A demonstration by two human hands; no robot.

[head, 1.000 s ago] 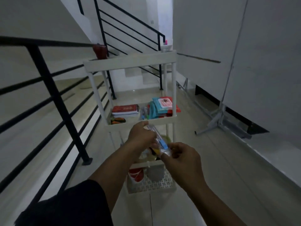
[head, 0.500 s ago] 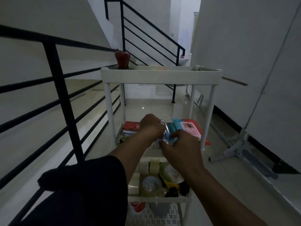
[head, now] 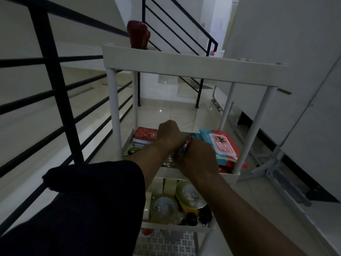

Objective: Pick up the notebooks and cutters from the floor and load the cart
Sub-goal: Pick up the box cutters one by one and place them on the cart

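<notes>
A small clear plastic packet with blue and red contents (head: 185, 147), most likely a packaged cutter though too hidden to be sure, is pinched between both hands over the middle shelf of a white plastic tiered cart (head: 184, 63). The left hand (head: 170, 134) is curled closed around the packet's upper end, knuckles up, while the right hand (head: 198, 160) grips the lower end with its fingers folded in; the two hands touch each other around it.

On that same shelf, just left of the hands, lies a stack of notebooks with a red patterned cover (head: 145, 134) on top. To the right sits a pile of flat packs, a teal blue plastic pack (head: 204, 134) under a red pack with a pale lid flap (head: 222, 145), reaching the shelf's right post. A small dark green item (head: 133, 150) lies at the shelf's front left corner, too dim to identify.

The shelf below holds rolls of clear and pale tape (head: 164, 206), one roll with a yellow core (head: 190, 195), and a few small black objects (head: 198, 218). The lowest tier shows a perforated white floor (head: 166, 242). A dark red rounded object (head: 138, 36) stands on the top shelf's far left corner.

A black sleeve (head: 83, 209) covers the left upper arm. A black metal railing (head: 55, 80) runs along the left, pale glossy floor tiles (head: 166, 108) lie beyond, and a grey metal stand (head: 273, 172) is folded against the wall at right.
</notes>
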